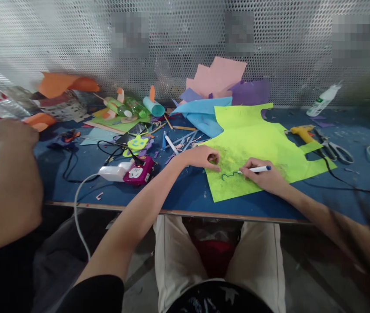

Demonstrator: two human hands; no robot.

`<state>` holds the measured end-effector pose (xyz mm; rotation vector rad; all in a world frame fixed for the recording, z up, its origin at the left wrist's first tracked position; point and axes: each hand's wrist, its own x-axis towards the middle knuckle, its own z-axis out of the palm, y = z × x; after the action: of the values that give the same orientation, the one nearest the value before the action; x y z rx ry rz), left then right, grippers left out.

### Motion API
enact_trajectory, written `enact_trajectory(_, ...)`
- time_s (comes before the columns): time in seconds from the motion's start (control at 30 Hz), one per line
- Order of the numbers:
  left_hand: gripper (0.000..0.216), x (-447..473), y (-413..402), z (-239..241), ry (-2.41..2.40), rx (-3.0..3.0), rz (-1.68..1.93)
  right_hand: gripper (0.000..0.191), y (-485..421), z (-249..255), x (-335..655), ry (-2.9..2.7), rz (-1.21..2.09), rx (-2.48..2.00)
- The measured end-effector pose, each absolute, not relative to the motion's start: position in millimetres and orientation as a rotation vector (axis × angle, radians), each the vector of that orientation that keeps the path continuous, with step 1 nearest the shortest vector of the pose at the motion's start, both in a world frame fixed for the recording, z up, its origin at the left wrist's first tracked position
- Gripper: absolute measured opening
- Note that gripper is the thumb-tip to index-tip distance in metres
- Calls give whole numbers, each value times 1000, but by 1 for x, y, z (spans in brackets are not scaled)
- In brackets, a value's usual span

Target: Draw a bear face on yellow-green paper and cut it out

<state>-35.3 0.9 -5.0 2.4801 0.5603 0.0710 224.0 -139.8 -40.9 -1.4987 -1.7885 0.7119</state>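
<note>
A bright yellow-green sheet (246,139), probably felt or craft paper, lies on the blue table with an irregular cut outline and dark smudges. My right hand (265,174) grips a white marker (256,169) with a dark blue cap end. The marker's tip touches the sheet, at the end of a short wavy blue line (229,176). On the sheet's left edge rests my left hand (204,157), its fingers loosely curled, a gap between thumb and fingers, nothing held.
A purple power socket (139,170) with plugs and cables sits left. Behind lie paper scraps, blue sheets (204,115) and green bottles (136,106). A yellow glue gun (302,132), scissors (335,148) and glue bottle (323,100) are right. A co-worker's arm (12,174) reaches in at far left.
</note>
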Motion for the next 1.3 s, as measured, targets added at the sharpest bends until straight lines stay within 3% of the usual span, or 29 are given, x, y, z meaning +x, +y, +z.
enact_trajectory(0.97,41,-36,3,-8,563,2479,66,28,-148,-40,229,-1791,628,-1439)
enact_trajectory(1.1,44,-36,5,-10,554,2494,75,32,-146,-32,218,-1493,767,-1305)
enact_trajectory(1.3,46,-36,5,-11,570,2481,84,36,-145,-33,184,-1477,1048,-1215)
